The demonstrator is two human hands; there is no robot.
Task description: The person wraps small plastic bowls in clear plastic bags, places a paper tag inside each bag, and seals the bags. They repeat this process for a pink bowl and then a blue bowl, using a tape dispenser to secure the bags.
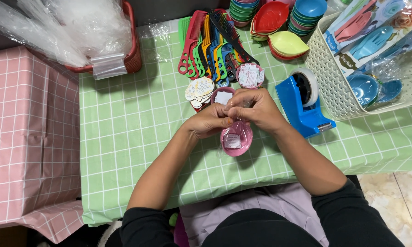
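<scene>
1. Centrally, the left hand [210, 121] and the right hand [254, 110] meet above the green checked tablecloth [123, 137], fingertips pinched together on the upper edge of a pink oval plastic dish in a clear wrapper [236, 137].
2. That dish, with a small white label on it, hangs tilted just below both hands, over the table's near half.
3. Just right of the right hand stands a blue tape dispenser with a white roll [304, 103].
4. Behind the hands lie a fan of coloured plastic combs [210, 45], a pile of small white labels [199, 89] and a second pink dish [223, 95].
5. Farther right, a white lattice basket [327, 77] holds packaged plastic cutlery.
6. At the far left sits a red basket of clear bags [132, 55].
</scene>
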